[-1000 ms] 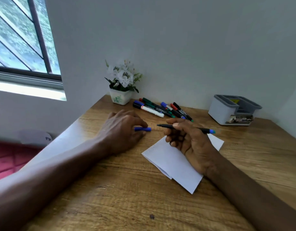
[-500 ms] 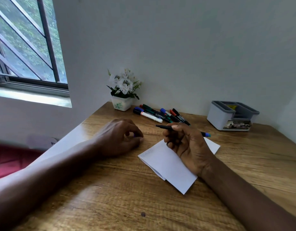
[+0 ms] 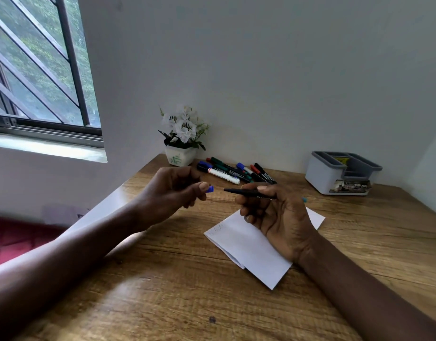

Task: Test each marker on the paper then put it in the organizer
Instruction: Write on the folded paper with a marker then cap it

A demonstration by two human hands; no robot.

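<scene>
Head view: right hand [image 3: 278,217] grips the uncapped marker [image 3: 248,192] mid-barrel; left hand [image 3: 172,193] pinches its blue cap [image 3: 210,189]. Light, stiff, probably slick; hold near tip.

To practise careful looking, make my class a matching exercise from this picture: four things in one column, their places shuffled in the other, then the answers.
Things
1. blue cap
2. marker
3. paper
4. organizer

Places
A. flat on the table, below the right hand
B. pinched in the left hand
C. far right of the table, near the wall
D. held in the right hand

Pairs: 1-B; 2-D; 3-A; 4-C
</scene>
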